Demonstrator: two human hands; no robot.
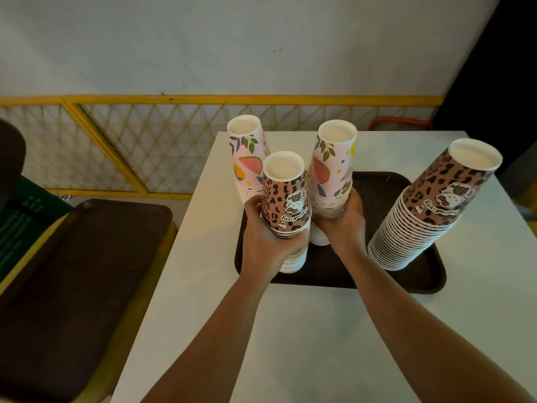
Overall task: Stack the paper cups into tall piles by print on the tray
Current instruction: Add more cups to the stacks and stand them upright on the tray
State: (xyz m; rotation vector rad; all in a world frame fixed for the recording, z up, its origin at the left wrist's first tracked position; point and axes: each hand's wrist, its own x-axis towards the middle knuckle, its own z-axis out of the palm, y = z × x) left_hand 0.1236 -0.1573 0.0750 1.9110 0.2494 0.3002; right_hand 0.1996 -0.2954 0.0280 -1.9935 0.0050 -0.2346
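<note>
Two bare forearms reach up from the bottom of the frame over a white table (290, 330). In the middle of the frame the left hand (268, 242) has its fingers curled round a pile of leopard-print cups (286, 210), all upside down, which stands at the near left part of a dark brown tray (334, 274). Just to its right, the right hand (345, 219) grips the lower rims of a pile of fruit-print cups (332, 167), also upside down and on the tray. At the right side of the frame a taller pile of leopard-print cups (427, 216) leans toward the right, with its base at the near right part of the tray; no hand touches it. Behind the left hand a second fruit-print pile (247, 152) rises and leans to the left; its base is hidden, so one cannot tell where it stands. At the lower left lies another brown tray (87, 271) on a yellow surface. Farther back, across the upper part, a yellow lattice fence (145, 141) runs below a pale wall (232, 39).
</note>
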